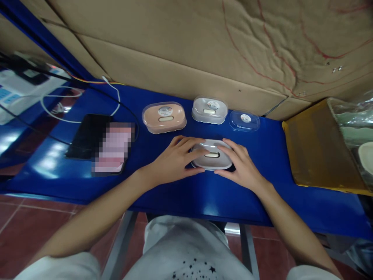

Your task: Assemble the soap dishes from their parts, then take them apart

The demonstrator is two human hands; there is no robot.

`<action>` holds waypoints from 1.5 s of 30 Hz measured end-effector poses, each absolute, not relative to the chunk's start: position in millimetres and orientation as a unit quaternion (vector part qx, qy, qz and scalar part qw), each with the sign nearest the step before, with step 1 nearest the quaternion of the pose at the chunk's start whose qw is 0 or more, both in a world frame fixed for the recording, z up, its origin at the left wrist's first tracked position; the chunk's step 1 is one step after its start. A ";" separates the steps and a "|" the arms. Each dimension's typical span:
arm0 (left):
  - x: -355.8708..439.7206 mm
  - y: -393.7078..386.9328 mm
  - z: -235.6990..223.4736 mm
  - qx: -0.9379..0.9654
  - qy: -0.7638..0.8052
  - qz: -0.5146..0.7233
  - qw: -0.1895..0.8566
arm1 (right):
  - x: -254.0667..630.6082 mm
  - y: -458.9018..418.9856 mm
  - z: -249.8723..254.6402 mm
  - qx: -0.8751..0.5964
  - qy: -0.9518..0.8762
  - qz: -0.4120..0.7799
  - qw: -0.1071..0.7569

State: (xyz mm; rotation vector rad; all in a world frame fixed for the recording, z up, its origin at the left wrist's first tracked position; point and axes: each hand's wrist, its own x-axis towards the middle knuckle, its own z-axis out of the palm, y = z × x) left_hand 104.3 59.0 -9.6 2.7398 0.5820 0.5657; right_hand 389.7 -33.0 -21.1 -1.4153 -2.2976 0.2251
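Note:
Between my two hands, a pale grey oval plastic box (pixel 204 161) lies on the blue table, with a white pill-shaped piece (pixel 211 154) in a slot in its top. My left hand (pixel 183 155) grips its left end, fingers along the far rim and thumb at the near side. On the right end, my right hand (pixel 237 159) holds it the same way. Just beyond stand a peach box (pixel 164 122) and another grey box (pixel 204 116), both under clear covers with round stickers. To their right lies a clear lid (pixel 244 120) with a sticker.
Two phones, one dark (pixel 84 138) and one with a blurred screen (pixel 113 149), lie on the left among cables (pixel 118 95). A cardboard carton (pixel 317 147) with wrapped items stands at right. Cardboard (pixel 175 50) lines the back of the blue table (pixel 180 198).

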 end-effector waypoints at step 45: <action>103.4 56.0 -12.5 0.958 0.215 0.154 0.109 | 381.5 -42.0 -10.9 -0.482 -0.862 0.045 0.149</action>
